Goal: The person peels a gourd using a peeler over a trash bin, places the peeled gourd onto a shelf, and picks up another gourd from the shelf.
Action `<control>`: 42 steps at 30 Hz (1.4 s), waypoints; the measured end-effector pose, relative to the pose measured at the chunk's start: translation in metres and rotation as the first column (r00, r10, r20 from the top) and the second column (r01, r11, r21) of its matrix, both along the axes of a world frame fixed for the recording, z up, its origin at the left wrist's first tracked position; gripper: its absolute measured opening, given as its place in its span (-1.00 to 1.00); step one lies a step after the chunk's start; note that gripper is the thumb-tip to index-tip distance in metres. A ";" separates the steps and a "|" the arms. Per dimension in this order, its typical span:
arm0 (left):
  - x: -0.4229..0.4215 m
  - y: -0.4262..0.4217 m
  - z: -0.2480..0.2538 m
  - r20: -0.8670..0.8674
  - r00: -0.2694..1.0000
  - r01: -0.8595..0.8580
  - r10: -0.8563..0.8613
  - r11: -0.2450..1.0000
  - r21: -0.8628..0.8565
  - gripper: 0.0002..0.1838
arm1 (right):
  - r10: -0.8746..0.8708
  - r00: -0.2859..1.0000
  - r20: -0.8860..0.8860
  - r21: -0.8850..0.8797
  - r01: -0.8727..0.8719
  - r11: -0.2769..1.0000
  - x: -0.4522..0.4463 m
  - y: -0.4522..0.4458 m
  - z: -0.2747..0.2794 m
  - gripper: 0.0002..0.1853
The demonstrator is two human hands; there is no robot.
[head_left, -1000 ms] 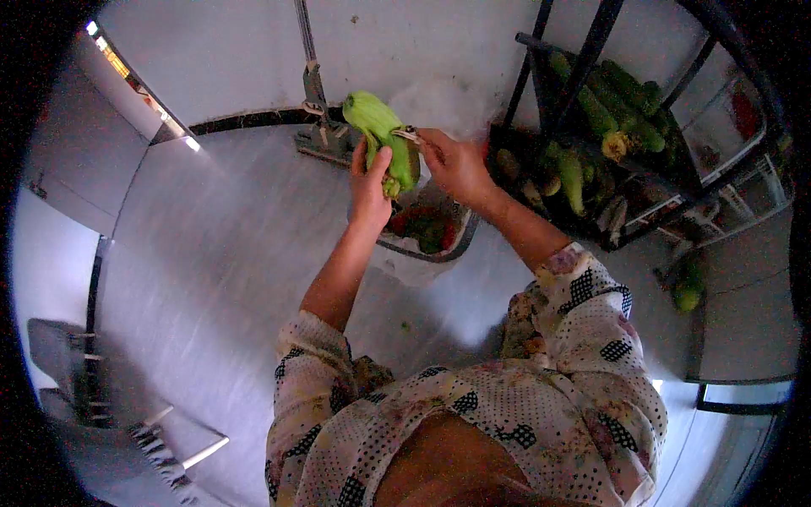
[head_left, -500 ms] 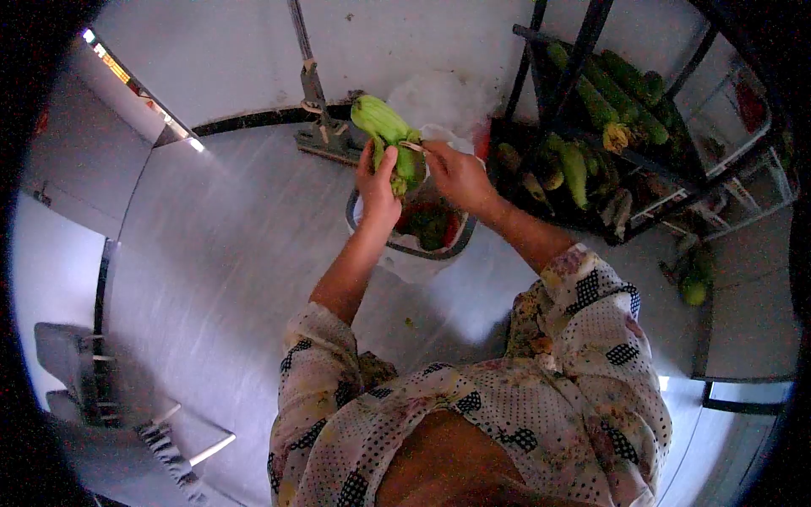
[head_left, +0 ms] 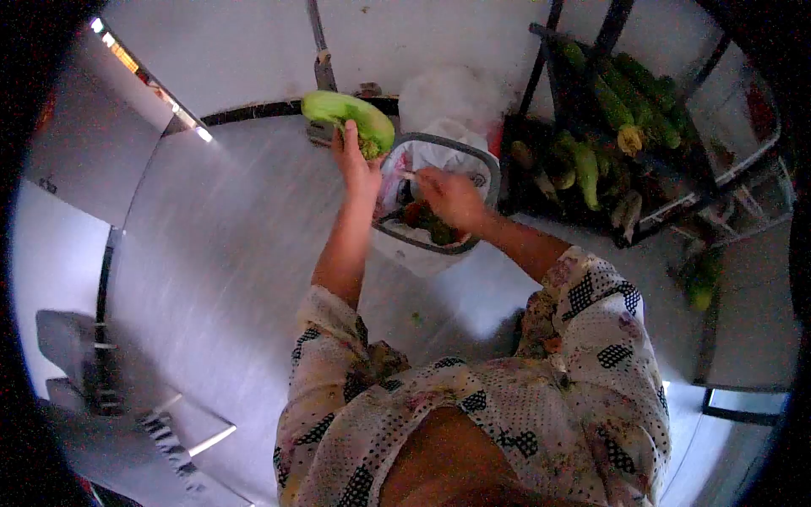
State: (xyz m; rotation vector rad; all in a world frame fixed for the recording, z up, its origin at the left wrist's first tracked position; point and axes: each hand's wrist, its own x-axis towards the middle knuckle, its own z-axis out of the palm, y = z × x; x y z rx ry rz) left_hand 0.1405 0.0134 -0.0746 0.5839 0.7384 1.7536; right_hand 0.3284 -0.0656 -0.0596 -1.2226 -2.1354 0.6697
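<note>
My left hand (head_left: 361,176) is wrapped around a long, light green gourd (head_left: 359,114), thumb on top. The gourd tilts out to the left, with a rough, leafy-looking bit near the palm. My right hand (head_left: 456,201) is closed on a small, pale, slim tool (head_left: 409,176) whose working end is blurred, and it hangs over a grey-rimmed waste bin (head_left: 494,165). Inside the bin's white liner lie dark green scraps (head_left: 441,231) and something reddish. The gourd is just outside the bin's left rim, apart from the right hand.
A black rack (head_left: 528,198) at the right holds several green gourds (head_left: 612,106) on two levels. A flat mop (head_left: 323,72) leans on the wall behind the bin. Another green vegetable (head_left: 699,291) lies on the floor to the right. A grey chair (head_left: 68,346) stands at lower left.
The left hand has carried the gourd leftward, away from the right hand. The right hand has dropped lower over the bin with the tool, and more of the bin's opening shows.
</note>
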 end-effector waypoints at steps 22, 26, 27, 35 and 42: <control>0.029 -0.046 0.011 -0.152 0.970 0.212 -0.189 0.965 0.156 -0.33 | -0.099 0.976 -0.193 0.153 0.130 0.980 0.010 0.030 0.039 -0.75; 0.033 -0.048 0.014 -0.082 0.992 0.106 -0.097 0.988 0.113 -0.32 | -0.050 0.974 -0.220 0.187 0.092 0.978 0.005 0.016 0.028 -0.76; 0.035 -0.048 0.012 -0.086 0.992 0.098 -0.089 0.990 0.104 -0.31 | -0.045 0.972 -0.232 0.197 0.092 0.976 0.005 0.013 0.030 -0.77; 0.035 -0.006 -0.026 -0.096 0.992 -0.072 0.077 0.996 0.049 -0.24 | -0.004 0.999 0.035 0.141 0.000 0.990 0.011 0.008 -0.010 -0.72; 0.002 0.005 -0.005 0.024 0.999 0.031 -0.038 0.970 0.240 -0.37 | 0.007 1.000 -0.019 -0.020 -0.007 1.000 0.009 0.015 -0.018 -0.69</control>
